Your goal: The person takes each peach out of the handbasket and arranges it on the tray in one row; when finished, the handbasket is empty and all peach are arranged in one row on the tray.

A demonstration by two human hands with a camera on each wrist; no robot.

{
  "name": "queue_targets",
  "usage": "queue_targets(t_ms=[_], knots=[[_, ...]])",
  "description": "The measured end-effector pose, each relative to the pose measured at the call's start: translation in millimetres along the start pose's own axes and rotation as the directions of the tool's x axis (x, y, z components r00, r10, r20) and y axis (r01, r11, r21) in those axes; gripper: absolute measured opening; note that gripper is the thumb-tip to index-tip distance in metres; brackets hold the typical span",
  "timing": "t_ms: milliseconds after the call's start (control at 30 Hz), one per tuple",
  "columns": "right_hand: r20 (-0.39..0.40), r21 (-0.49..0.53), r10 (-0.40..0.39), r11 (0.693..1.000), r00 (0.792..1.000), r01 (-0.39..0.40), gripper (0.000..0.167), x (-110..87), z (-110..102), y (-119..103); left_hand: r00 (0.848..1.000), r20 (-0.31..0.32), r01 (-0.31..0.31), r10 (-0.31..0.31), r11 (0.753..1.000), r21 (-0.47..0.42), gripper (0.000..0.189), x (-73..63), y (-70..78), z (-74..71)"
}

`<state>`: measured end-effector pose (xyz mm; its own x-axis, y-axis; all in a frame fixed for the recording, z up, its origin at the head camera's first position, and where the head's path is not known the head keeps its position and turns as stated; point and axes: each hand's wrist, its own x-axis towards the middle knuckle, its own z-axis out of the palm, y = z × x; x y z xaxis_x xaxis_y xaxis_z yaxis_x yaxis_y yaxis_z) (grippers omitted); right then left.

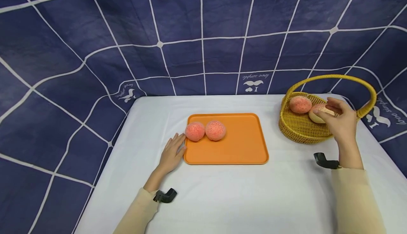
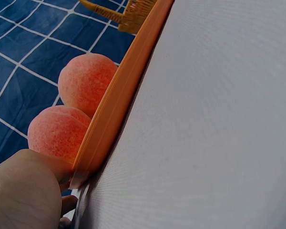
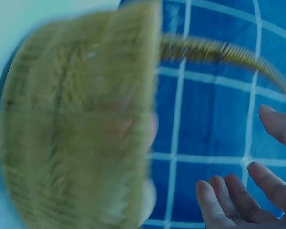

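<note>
In the head view my left hand (image 1: 171, 154) rests on the white cloth, fingers extended and touching the left edge of the orange tray (image 1: 238, 149). Two pink peaches, a left peach (image 1: 195, 131) and a right peach (image 1: 215, 130), sit side by side in the tray. My right hand (image 1: 341, 117) hovers over the yellow wicker basket (image 1: 306, 135), thumb apart from loosely bent fingers. Inside the basket are a pink peach (image 1: 300, 104) and a pale yellow peach (image 1: 316, 113), the latter partly hidden behind the hand. The right wrist view shows nothing between the fingers (image 3: 236, 191).
An arched handle (image 1: 334, 76) rises over the basket. White cloth (image 1: 222, 195) covers the table. Dark blue fabric with white grid lines (image 1: 222, 57) hangs behind and at the sides.
</note>
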<state>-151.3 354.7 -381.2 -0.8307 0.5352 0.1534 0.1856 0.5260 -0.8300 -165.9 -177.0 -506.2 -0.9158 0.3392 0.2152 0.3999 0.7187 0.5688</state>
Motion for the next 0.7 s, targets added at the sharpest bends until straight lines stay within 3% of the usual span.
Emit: queue_targets(t_ms=[100, 200, 500, 700], knots=[[-0.016, -0.053, 0.112, 0.992, 0.994, -0.112, 0.066, 13.9, -5.3, 12.5, 1.0, -0.001, 0.001, -0.001, 1.0, -0.004, 0.05, -0.3, 0.3, -0.7], [-0.006, -0.081, 0.169, 0.982, 0.986, -0.169, 0.07, 24.5, -7.1, 23.2, 1.0, -0.002, 0.0, 0.0, 1.0, -0.004, 0.049, -0.4, 0.4, -0.3], [0.053, -0.14, 0.196, 0.972, 0.979, -0.187, 0.077, 44.4, 0.5, 43.1, 1.0, -0.011, -0.009, 0.009, 1.0, -0.001, 0.049, -0.7, -0.6, 0.8], [0.11, -0.149, 0.243, 0.963, 0.964, -0.226, 0.078, 51.0, 5.1, 45.9, 1.0, -0.009, -0.006, 0.006, 1.0, -0.003, 0.05, -0.9, 0.2, -0.6]])
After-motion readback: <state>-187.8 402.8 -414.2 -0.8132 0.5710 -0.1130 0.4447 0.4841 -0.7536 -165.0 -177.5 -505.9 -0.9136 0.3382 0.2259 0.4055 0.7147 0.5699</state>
